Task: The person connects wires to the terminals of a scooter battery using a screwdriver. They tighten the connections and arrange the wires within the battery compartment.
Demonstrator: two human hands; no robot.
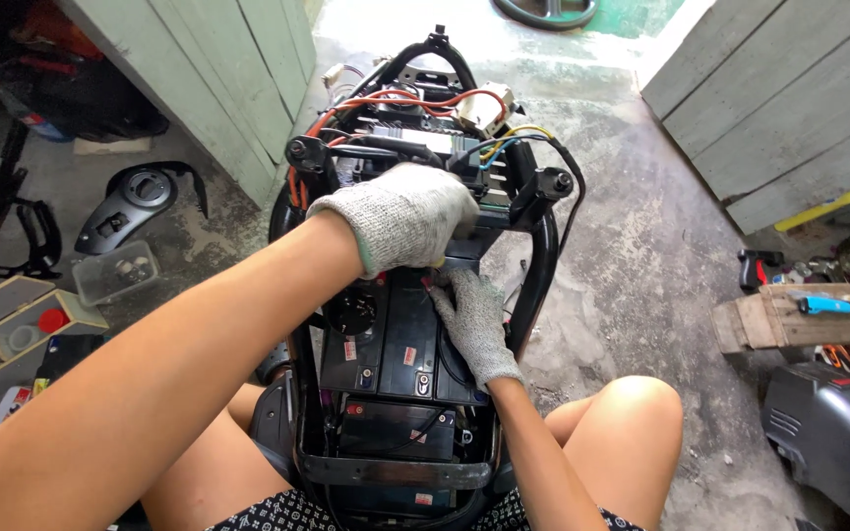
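I sit astride a stripped black scooter frame [541,258] with black batteries [386,344] packed into its bay. My left hand [400,214], in a grey knit glove, reaches across the far end of the batteries with its fingers curled down out of sight. My right hand [471,317], also gloved, lies flat on the top battery. Its fingertips touch a small red part [432,285] just under the left hand. Orange, blue and yellow wires [415,101] loop over the controller parts beyond the hands.
A wooden block with a blue-handled tool [822,305] and a dark scooter panel [828,433] lie at right. On the left are a clear plastic box [115,272], a black cover [140,202] and trays of small parts [12,334]. Green plank walls stand on both sides.
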